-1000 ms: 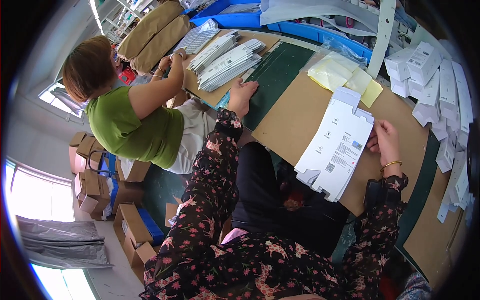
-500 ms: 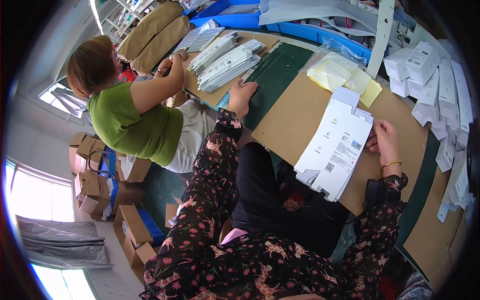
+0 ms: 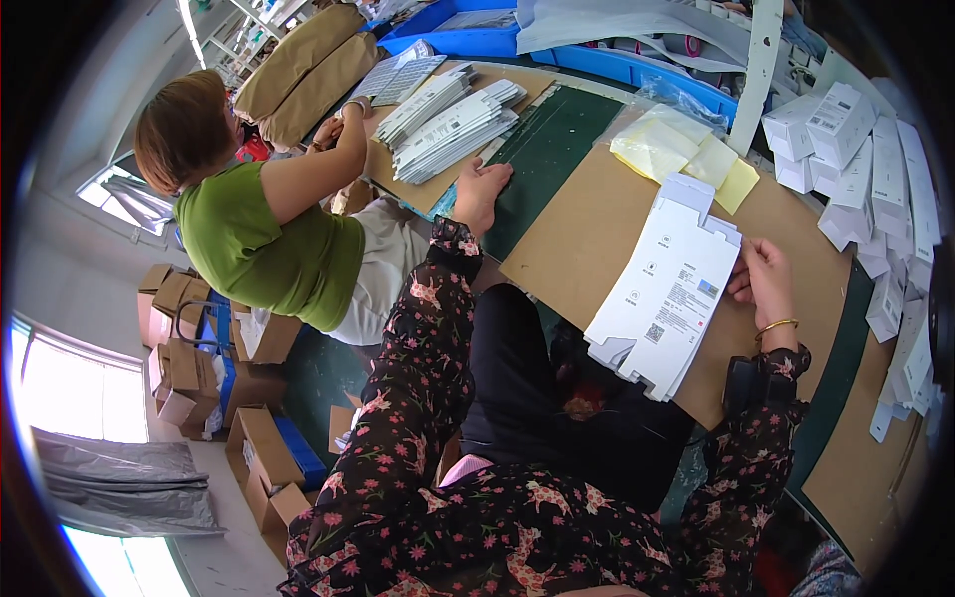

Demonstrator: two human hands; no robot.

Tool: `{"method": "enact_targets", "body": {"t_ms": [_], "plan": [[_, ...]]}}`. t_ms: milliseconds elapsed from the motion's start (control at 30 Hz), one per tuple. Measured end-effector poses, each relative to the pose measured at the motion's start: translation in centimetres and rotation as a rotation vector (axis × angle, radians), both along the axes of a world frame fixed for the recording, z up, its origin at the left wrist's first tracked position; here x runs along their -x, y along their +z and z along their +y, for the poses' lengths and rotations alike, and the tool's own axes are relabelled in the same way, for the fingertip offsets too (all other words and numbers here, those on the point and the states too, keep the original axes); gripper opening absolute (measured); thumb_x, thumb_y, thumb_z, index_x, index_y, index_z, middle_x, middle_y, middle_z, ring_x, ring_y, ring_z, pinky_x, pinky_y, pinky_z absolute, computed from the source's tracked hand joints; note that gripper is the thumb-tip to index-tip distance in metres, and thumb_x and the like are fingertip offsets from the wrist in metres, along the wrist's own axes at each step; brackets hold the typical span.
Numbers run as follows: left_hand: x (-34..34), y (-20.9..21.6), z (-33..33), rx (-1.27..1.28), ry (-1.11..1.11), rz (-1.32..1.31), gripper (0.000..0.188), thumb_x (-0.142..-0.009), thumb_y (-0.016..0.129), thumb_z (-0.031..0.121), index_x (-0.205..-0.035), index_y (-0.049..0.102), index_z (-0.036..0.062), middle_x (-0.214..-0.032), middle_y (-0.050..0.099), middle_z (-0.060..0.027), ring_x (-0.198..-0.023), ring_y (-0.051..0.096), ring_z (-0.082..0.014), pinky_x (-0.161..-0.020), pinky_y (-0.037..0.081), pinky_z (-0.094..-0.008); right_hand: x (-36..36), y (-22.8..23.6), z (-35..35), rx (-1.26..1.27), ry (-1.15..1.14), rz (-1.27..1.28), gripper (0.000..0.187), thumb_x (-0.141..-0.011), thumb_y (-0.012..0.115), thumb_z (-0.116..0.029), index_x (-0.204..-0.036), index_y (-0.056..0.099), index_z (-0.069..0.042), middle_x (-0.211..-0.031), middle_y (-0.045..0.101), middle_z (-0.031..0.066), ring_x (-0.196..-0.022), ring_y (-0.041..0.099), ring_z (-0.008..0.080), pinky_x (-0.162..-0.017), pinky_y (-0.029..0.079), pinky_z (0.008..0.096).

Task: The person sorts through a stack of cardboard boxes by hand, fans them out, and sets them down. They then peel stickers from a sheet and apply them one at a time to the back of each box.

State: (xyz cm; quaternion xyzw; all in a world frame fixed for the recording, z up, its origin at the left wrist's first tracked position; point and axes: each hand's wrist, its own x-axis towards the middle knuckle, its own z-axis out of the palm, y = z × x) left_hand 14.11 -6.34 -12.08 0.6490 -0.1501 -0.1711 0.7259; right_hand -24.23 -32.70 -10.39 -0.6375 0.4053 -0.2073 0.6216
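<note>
A small stack of flattened white cartons [image 3: 662, 289] lies slantwise on the brown board before me. Their flaps stick out at the far and near ends, and the near end overhangs the board's edge. My right hand [image 3: 764, 281] is at the right side of the stack, its fingers curled against the carton edge; the fingertips are partly hidden. Farther left, my left hand [image 3: 479, 194] rests open at the edge of the green table, palm partly up and holding nothing. Just beyond it sits another pile of flat white cartons [image 3: 453, 134].
Yellow and white sheets [image 3: 686, 154] lie at the board's far edge. Folded white boxes [image 3: 846, 149] are heaped at the right. Blue trays [image 3: 637, 75] line the back. On the left, a co-worker in a green top [image 3: 274, 234] works beside the table; brown cartons [image 3: 264, 458] stand behind.
</note>
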Motion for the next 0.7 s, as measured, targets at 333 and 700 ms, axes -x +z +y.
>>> {"method": "enact_targets", "body": {"t_ms": [333, 700], "plan": [[0.10, 0.10, 0.10, 0.014, -0.008, -0.006, 0.085, -0.092, 0.073, 0.000, -0.152, 0.017, -0.0211, -0.123, 0.057, -0.0240, -0.111, 0.067, -0.0289, -0.100, 0.056, -0.0327, 0.06, -0.12, -0.19, -0.009, -0.005, -0.020, 0.031, -0.104, 0.065, -0.035, -0.097, 0.065, -0.005, -0.078, 0.066, 0.0044, -0.050, 0.062, 0.0116, -0.041, 0.045, 0.0220], [0.09, 0.04, 0.15, 0.010, -0.005, -0.017, 0.084, -0.092, 0.072, 0.000, -0.151, 0.017, -0.0214, -0.122, 0.057, -0.0230, -0.110, 0.067, -0.0283, -0.100, 0.056, -0.0328, 0.02, -0.07, -0.16, -0.005, -0.003, -0.010, 0.029, -0.104, 0.064, -0.033, -0.099, 0.065, -0.005, -0.080, 0.066, 0.0045, -0.051, 0.062, 0.0119, -0.041, 0.045, 0.0221]]}}
